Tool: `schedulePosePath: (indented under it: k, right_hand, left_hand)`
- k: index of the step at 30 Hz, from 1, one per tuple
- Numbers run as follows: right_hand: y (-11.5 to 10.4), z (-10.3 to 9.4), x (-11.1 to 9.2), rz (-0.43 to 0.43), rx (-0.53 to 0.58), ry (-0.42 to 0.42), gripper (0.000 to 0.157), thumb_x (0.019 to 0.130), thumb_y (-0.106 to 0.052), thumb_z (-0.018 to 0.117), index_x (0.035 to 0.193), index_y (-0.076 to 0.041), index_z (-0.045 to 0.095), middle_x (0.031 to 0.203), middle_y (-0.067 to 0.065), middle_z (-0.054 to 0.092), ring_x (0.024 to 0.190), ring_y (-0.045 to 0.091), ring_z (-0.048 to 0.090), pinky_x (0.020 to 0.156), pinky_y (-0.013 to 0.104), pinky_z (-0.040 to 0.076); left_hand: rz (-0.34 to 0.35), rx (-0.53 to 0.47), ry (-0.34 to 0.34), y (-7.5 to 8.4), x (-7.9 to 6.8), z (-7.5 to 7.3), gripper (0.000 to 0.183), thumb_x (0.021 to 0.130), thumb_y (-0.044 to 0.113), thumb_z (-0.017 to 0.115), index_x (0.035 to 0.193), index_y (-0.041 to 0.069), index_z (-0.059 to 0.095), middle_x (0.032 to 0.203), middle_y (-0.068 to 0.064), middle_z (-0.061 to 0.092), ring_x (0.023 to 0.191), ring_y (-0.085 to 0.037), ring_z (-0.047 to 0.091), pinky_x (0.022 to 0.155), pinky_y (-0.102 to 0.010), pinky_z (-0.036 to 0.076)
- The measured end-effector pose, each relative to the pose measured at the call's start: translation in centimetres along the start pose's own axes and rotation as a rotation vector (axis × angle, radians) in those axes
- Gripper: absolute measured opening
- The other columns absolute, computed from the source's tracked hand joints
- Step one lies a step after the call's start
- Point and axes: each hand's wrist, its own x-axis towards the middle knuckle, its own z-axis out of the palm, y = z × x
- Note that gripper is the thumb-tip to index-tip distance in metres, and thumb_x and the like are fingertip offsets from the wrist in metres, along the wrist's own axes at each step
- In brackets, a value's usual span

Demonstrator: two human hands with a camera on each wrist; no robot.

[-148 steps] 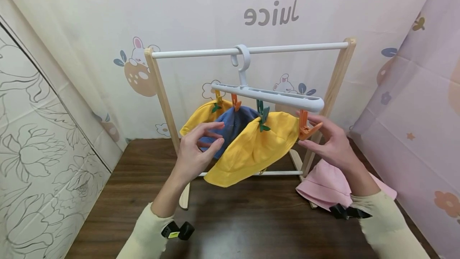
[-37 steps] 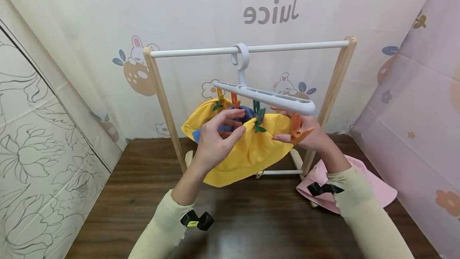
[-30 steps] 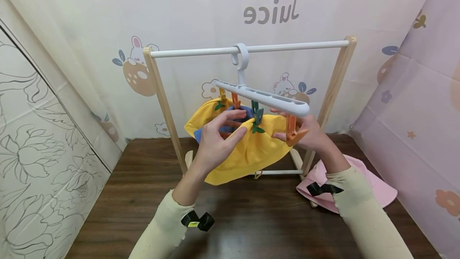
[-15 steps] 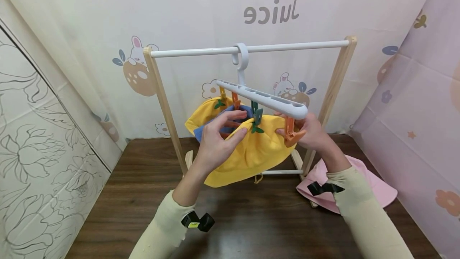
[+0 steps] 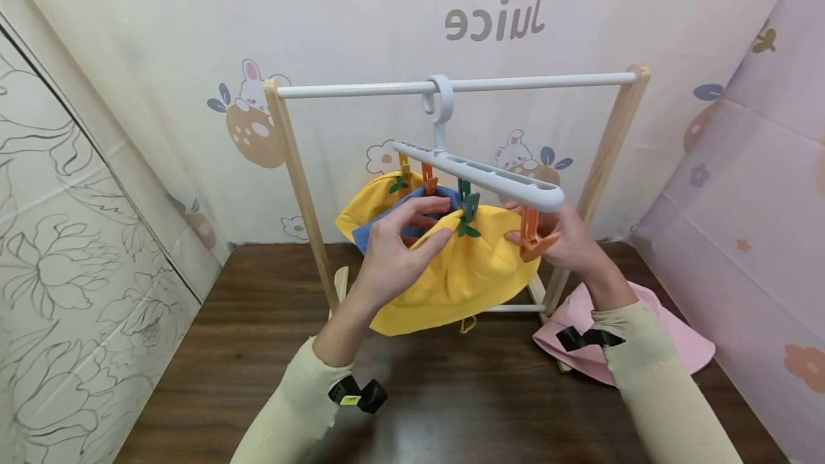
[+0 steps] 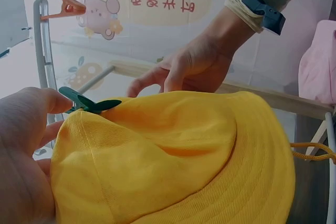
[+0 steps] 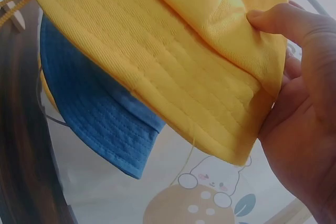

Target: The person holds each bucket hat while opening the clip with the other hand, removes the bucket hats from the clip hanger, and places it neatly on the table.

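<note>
A yellow bucket hat (image 5: 464,274) hangs by its leaf-trimmed top from a green clip (image 5: 469,203) on the white hanger (image 5: 490,177). My left hand (image 5: 394,253) straddles the crown beside that clip, thumb in front and fingers behind. On the other side, my right hand (image 5: 570,238) holds the hat's edge; its thumb presses the cloth in the right wrist view, with the fingers partly hidden behind. An orange clip (image 5: 535,238) dangles in front of the right hand, gripping nothing. Behind hang a blue hat (image 7: 100,103), under another orange clip (image 5: 429,179), and a second yellow hat (image 5: 369,203).
The hanger hooks over the white rail (image 5: 361,89) of a wood-framed rack (image 5: 299,199). A pink hat (image 5: 670,328) lies on the dark wooden table (image 5: 464,407) at the right, by the rack's foot. Printed curtains close off the back and right side.
Since the earliest frame my left hand has moved right onto the yellow hat. My right hand has moved left past the orange clip to the hat's edge. The hanger has swung slightly.
</note>
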Motion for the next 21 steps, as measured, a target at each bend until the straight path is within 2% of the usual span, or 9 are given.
schedulePosePath:
  k: [3, 7, 9, 11, 13, 16, 19, 21]
  right_hand:
    - [0.2, -0.2, 0.0, -0.003, 0.027, 0.008, 0.068, 0.083, 0.029, 0.074, 0.133, -0.017, 0.072, 0.117, -0.007, 0.079, 0.083, 0.007, 0.076, 0.072, 0.020, 0.066]
    - [0.5, -0.3, 0.0, -0.046, 0.039, 0.032, 0.074, 0.078, 0.034, 0.072, 0.132, -0.015, 0.069, 0.110, -0.003, 0.077, 0.089, 0.009, 0.069, 0.075, 0.018, 0.062]
    - [0.6, -0.3, 0.0, -0.057, 0.045, 0.043, 0.065, 0.077, 0.035, 0.071, 0.123, -0.011, 0.070, 0.109, -0.003, 0.076, 0.090, 0.010, 0.066, 0.074, 0.017, 0.059]
    - [0.7, -0.3, 0.0, -0.069, 0.051, 0.042, 0.059, 0.077, 0.036, 0.070, 0.120, -0.004, 0.070, 0.109, -0.003, 0.077, 0.102, 0.010, 0.068, 0.086, 0.015, 0.060]
    - [0.8, -0.3, 0.0, -0.087, 0.052, 0.029, 0.050, 0.077, 0.036, 0.070, 0.114, 0.002, 0.070, 0.113, -0.004, 0.077, 0.106, 0.009, 0.070, 0.091, 0.014, 0.060]
    - [1.0, -0.4, -0.2, -0.105, 0.035, 0.004, 0.049, 0.079, 0.035, 0.070, 0.116, 0.004, 0.075, 0.119, -0.005, 0.078, 0.110, 0.005, 0.076, 0.095, 0.015, 0.063]
    - [1.1, -0.5, -0.4, -0.111, 0.042, -0.020, 0.051, 0.081, 0.034, 0.070, 0.120, 0.002, 0.078, 0.123, -0.006, 0.079, 0.102, 0.005, 0.081, 0.083, 0.017, 0.066]
    - [1.1, -0.5, -0.4, -0.110, 0.057, -0.026, 0.049, 0.083, 0.033, 0.070, 0.122, 0.004, 0.078, 0.124, -0.007, 0.082, 0.103, 0.005, 0.082, 0.084, 0.018, 0.066]
  left_hand:
    - [-0.003, -0.002, -0.007, 0.0, 0.0, 0.1, 0.041, 0.105, 0.021, 0.077, 0.144, 0.011, 0.073, 0.144, -0.009, 0.078, 0.118, -0.029, 0.078, 0.094, -0.039, 0.068]
    - [-0.011, -0.002, -0.012, -0.1, 0.0, 0.2, 0.041, 0.105, 0.022, 0.077, 0.145, 0.011, 0.073, 0.144, -0.009, 0.078, 0.119, -0.028, 0.077, 0.094, -0.039, 0.068]
    - [-0.012, -0.001, -0.015, -0.1, 0.0, 0.2, 0.041, 0.105, 0.022, 0.077, 0.145, 0.012, 0.073, 0.144, -0.008, 0.078, 0.119, -0.028, 0.077, 0.094, -0.039, 0.068]
    - [-0.013, -0.003, -0.016, -0.1, 0.0, 0.2, 0.041, 0.105, 0.021, 0.077, 0.145, 0.012, 0.073, 0.144, -0.008, 0.078, 0.119, -0.028, 0.077, 0.094, -0.039, 0.067]
    - [-0.013, -0.003, -0.016, -0.1, 0.0, 0.2, 0.041, 0.105, 0.021, 0.077, 0.145, 0.012, 0.073, 0.144, -0.007, 0.079, 0.119, -0.028, 0.078, 0.094, -0.039, 0.068]
    - [-0.013, -0.003, -0.016, 0.1, 0.1, 0.2, 0.041, 0.105, 0.021, 0.078, 0.144, 0.011, 0.073, 0.144, -0.008, 0.079, 0.119, -0.028, 0.078, 0.094, -0.039, 0.068]
    - [-0.012, -0.003, -0.018, 0.2, 0.1, 0.2, 0.041, 0.105, 0.020, 0.078, 0.144, 0.010, 0.073, 0.144, -0.009, 0.079, 0.120, -0.029, 0.078, 0.094, -0.038, 0.068]
    - [-0.011, -0.005, -0.019, 0.3, 0.1, 0.1, 0.041, 0.105, 0.019, 0.078, 0.144, 0.010, 0.072, 0.144, -0.009, 0.079, 0.119, -0.030, 0.079, 0.093, -0.037, 0.068]
